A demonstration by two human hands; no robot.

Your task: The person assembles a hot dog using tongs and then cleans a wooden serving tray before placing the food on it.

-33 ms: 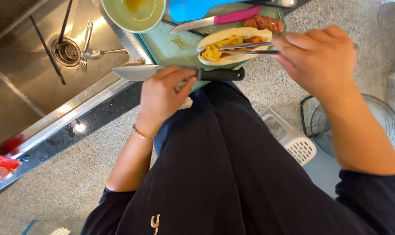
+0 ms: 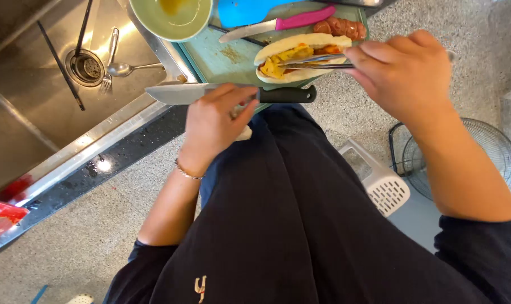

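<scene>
my right hand gripped metal tongs over the filled bun; my left hand pinched the big knife.

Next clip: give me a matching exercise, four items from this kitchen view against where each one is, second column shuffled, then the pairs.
Items:
1. tongs
2. black-handled knife
3. spoon
4. pink-handled knife

Places:
A. lying in the steel sink
B. under the left hand, at the near edge of the green cutting board
C. at the far side of the board, beside the sausages
D. in the right hand, tips in the filled bun

Pairs: 1-D, 2-B, 3-A, 4-C
</scene>
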